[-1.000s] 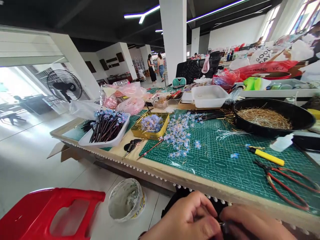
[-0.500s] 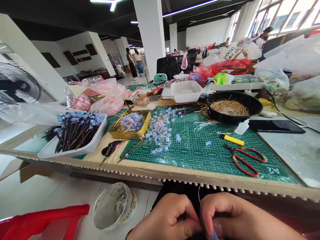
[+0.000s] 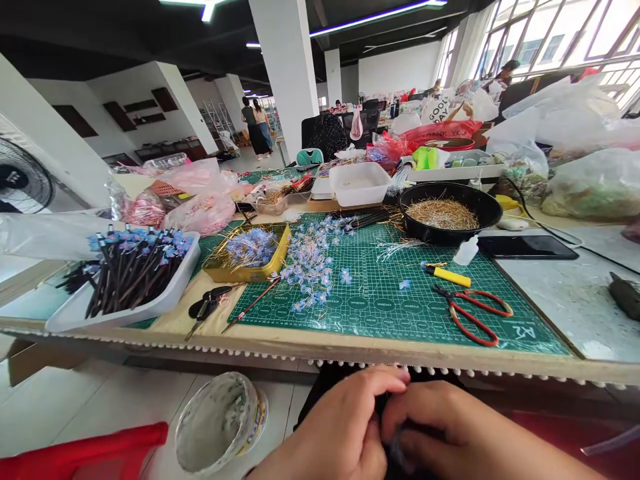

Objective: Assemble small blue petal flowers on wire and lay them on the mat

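At five o'clock, the right hand (image 3: pixel 440 423) pinches a small blurred piece (image 3: pixel 397 451); the left hand (image 3: pixel 345 420) curls alongside, its grip hidden. A loosened pinch could drop it.

1. Ceiling (image 3: pixel 110 33): black, crossed by bright white strip lights (image 3: pixel 380 19).
2. A square white pillar (image 3: pixel 286 63) rises mid-room; behind it, a plain white far wall (image 3: pixel 400 70).
3. Slanting, barred windows (image 3: pixel 570 40) at upper right — strong daylight there.
4. Dark shelves (image 3: pixel 165 99) hang on the left-hand wall (image 3: pixel 95 93).
5. Floor (image 3: pixel 135 397): pale, glossy tiles with thin joints.
6. Furniture — black chair (image 3: pixel 369 122) beyond the table (image 3: pixel 165 338), red plastic seat (image 3: pixel 120 443) lower left.
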### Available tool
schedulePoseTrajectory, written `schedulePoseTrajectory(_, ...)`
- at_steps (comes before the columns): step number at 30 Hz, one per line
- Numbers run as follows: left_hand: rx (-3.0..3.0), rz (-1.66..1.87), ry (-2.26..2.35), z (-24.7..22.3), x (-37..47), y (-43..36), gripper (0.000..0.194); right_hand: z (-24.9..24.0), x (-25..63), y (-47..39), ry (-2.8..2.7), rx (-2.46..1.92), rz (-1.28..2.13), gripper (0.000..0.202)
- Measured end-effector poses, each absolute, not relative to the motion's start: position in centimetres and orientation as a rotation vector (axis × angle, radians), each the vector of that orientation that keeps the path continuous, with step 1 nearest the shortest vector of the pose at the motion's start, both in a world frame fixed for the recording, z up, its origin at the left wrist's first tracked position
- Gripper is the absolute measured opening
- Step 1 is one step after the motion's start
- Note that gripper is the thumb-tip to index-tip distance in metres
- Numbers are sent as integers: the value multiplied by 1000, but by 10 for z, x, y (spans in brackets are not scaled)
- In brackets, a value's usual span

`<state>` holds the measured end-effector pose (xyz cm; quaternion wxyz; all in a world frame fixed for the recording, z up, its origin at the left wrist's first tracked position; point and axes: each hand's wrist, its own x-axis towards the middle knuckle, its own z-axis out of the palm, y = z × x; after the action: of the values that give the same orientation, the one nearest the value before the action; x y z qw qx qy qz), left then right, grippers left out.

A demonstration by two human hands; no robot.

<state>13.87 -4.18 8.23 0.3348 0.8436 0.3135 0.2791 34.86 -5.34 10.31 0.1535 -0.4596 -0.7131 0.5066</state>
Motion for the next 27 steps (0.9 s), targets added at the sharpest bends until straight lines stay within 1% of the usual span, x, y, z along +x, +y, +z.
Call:
schedulePoseTrajectory(2, 2069, 608, 835, 80, 149, -43, 53, 100, 345, -54, -1992, -1394, 1403, 25)
schedulePoseTrajectory(3, 2023, 556, 857, 77, 151, -43, 49, 97, 345, -54, -1956, -1441, 1405, 23)
schedulePoseTrajectory(7, 2027, 449, 953, 69, 147, -41, 17, 86, 351, -55, -1879, -1506, 1579, 21)
schedulePoseTrajectory(8, 2035, 444, 1003, 68, 144, -41, 14, 85, 353, -51, -1942, -1501, 1528, 21)
schedulePoseTrajectory(10, 1992, 439, 1086, 70, 139, -41, 13, 84, 362, -36, -2115, -1544, 1184, 24)
schedulePoseTrajectory(12, 1853, 456, 1142, 73, 133, -41, 16, 82, 375, -10, -2185, -1664, 663, 31)
schedulePoseTrajectory(15, 1593, 536, 1156, 75, 127, -37, 24, 75, 397, 40, -2118, -1854, 318, 32)
schedulePoseTrajectory(17, 1488, 598, 1134, 72, 125, -35, 28, 67, 407, 68, -2159, -1882, 225, 30)
schedulePoseTrajectory(22, 1451, 717, 1083, 60, 121, -32, 29, 51, 414, 96, -2262, -1867, 268, 21)
schedulePoseTrajectory(25, 1572, 726, 1092, 62, 121, -29, 20, 55, 416, 89, -2191, -1859, 379, 20)
schedulePoseTrajectory(27, 1752, 791, 1091, 67, 124, -24, 15, 63, 414, 76, -2140, -1823, 491, 20)
